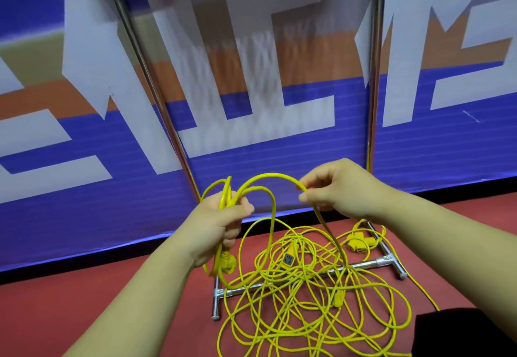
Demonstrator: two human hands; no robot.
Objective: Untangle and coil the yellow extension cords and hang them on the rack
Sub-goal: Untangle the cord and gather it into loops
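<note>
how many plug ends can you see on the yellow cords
4 plug ends: one hanging below the left hand, one central in the cord pile, one by the rack foot, one at the pile's lower right. Others may be hidden.

Head-worn wide view, facing forward and down, rack (373, 82) close ahead

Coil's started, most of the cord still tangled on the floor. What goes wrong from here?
1. The strand pinched by the right hand runs down into the tangled pile; pulling it may tighten crossings instead of freeing them.
2. The pile lies across the rack base bar, so the socket in it could snag there.
3. The left hand grips few loops with a plug dangling; they may slip.
</note>
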